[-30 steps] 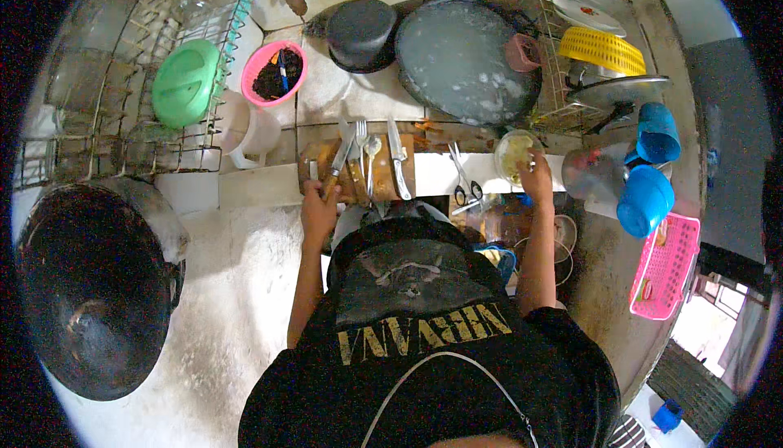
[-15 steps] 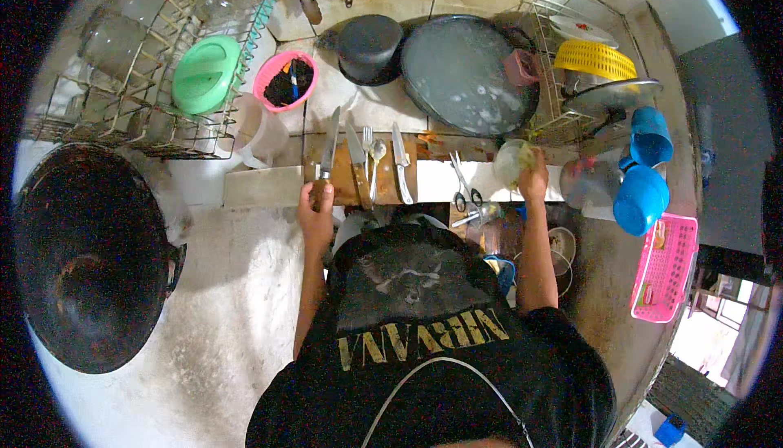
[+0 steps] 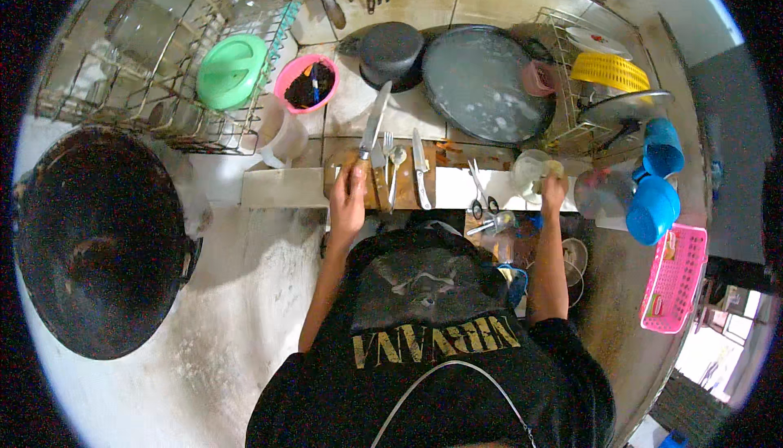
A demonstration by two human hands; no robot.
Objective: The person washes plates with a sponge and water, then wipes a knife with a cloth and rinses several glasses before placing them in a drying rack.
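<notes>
My left hand point(image 3: 349, 197) grips the handle of a long broad knife point(image 3: 373, 121), whose blade points away from me over the wooden cutting board point(image 3: 405, 191). A fork point(image 3: 387, 148), a spoon point(image 3: 396, 169) and a smaller knife point(image 3: 419, 166) lie side by side on that board. My right hand point(image 3: 553, 193) is closed on a small yellowish sponge point(image 3: 555, 169), pressed against a clear glass bowl point(image 3: 527, 174) on the ledge. Scissors point(image 3: 481, 193) lie between the board and the bowl.
A big black wok point(image 3: 98, 236) sits at the left. Behind stand a wire dish rack point(image 3: 147, 56) with a green lid point(image 3: 231, 71), a pink bowl point(image 3: 306, 85), a white jug point(image 3: 281, 134), a black pot point(image 3: 391, 52) and a wide round pan point(image 3: 481, 81). Blue cups point(image 3: 656, 179) and a pink basket point(image 3: 673, 281) are at the right.
My left hand has closed on the broad knife's handle and the blade now angles up past the board's far edge. My right hand stays at the glass bowl.
</notes>
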